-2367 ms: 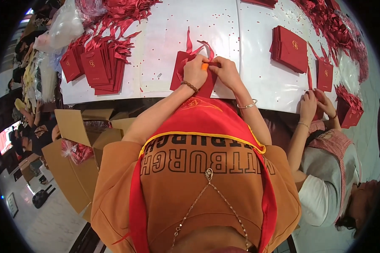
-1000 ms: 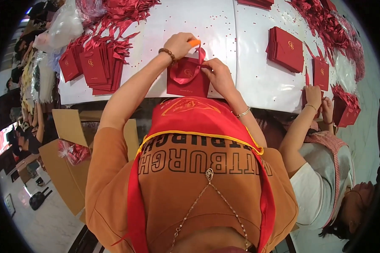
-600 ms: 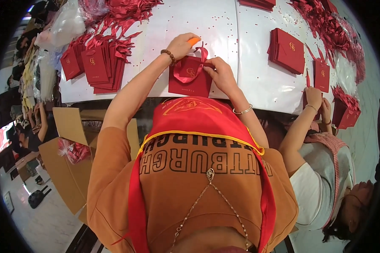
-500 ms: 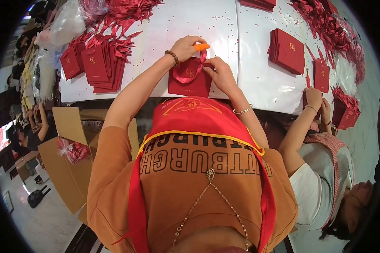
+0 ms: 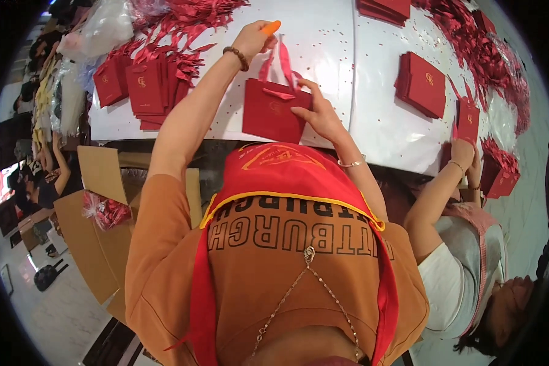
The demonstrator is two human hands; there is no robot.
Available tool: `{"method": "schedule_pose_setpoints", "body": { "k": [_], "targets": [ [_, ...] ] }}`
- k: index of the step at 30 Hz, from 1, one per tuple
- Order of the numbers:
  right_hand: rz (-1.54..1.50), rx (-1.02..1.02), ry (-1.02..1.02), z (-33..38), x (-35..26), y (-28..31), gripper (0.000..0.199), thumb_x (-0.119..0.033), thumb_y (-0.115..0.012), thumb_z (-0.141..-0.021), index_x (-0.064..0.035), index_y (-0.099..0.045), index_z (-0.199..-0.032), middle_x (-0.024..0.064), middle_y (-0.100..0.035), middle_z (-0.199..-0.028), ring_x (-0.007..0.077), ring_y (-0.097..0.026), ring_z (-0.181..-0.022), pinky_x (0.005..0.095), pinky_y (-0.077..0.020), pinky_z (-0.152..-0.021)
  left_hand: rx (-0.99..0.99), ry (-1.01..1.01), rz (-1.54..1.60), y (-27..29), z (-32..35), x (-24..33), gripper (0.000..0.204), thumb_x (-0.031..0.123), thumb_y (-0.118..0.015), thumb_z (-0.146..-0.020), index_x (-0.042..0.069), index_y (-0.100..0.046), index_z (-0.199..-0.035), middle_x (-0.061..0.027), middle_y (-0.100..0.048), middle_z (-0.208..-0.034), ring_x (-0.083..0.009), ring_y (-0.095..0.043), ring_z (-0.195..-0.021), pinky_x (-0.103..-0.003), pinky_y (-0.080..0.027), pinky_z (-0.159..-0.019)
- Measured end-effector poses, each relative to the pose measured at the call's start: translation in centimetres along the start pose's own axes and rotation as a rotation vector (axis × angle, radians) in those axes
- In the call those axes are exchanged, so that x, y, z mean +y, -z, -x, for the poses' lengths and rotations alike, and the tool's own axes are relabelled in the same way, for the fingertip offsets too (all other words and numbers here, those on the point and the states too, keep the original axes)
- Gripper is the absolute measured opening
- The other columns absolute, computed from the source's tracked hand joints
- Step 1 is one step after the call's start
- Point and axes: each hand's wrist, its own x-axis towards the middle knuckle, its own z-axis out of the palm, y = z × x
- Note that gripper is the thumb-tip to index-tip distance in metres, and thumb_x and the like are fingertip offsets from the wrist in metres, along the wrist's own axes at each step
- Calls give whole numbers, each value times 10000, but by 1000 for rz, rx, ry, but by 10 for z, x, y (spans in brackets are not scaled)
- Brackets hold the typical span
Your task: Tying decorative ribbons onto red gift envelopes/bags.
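Note:
A small red paper gift bag (image 5: 268, 122) lies front side up at the table's near edge. Its pink-red ribbon handle (image 5: 284, 60) stretches away from me, and a short ribbon piece crosses the bag's mouth. My left hand (image 5: 253, 41), with an orange cover on one finger, is closed at the far end of the ribbon. My right hand (image 5: 323, 116) grips the bag's right edge, thumb on the front face and index finger by the ribbon at the mouth.
Stacks of red bags (image 5: 146, 91) lie left, below a heap of ribbons (image 5: 183, 18). Another stack (image 5: 422, 84) sits right. A co-worker's hands (image 5: 462, 155) handle a bag there. An open cardboard box (image 5: 94, 238) stands at lower left. Small red specks dot the white table (image 5: 226, 67).
My left hand has moved away from the bag, up and left, drawing the ribbon handle out straight. My right hand stays at the bag's right edge, its thumb now on the front.

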Motion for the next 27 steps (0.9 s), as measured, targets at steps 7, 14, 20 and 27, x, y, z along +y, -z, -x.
{"method": "schedule_pose_setpoints", "body": {
  "k": [7,14,20,27],
  "targets": [
    [-717,303,93,-13,-3,-7,342,-39,-631,-794,-32,-450,-1084,108,-592,-934,133,-581,-798,236,-489,-673,317,-209,-254,-17,77,-77,484,301,-604,-825,54,-421,-1199,-134,-594,-1039,-211,-576,-953,-327,-454,-811],
    [-592,347,119,-70,-49,-34,185,-111,-681,-776,-63,-517,-847,16,-570,-746,78,-525,-674,195,-423,-586,350,-313,114,21,117,-72,527,156,-706,-741,-17,-456,-1171,-127,-573,-1093,-180,-565,-971,-291,-456,-823],
    [-566,6,294,-110,-143,-95,458,-299,-581,-856,-43,-374,-1174,84,-576,-970,138,-550,-812,265,-424,-687,634,-437,132,177,163,-28,645,151,-750,-699,-32,-432,-1230,-120,-588,-1061,-174,-577,-924,-278,-483,-782],
    [-339,33,198,-171,-123,-201,585,-315,-667,-767,-19,-405,-1198,142,-466,-1130,209,-469,-1017,313,-405,-839,687,10,-242,285,153,-97,590,183,-725,-728,-45,-473,-1210,-126,-616,-1015,-172,-599,-880,-270,-493,-752]
  ]
}}
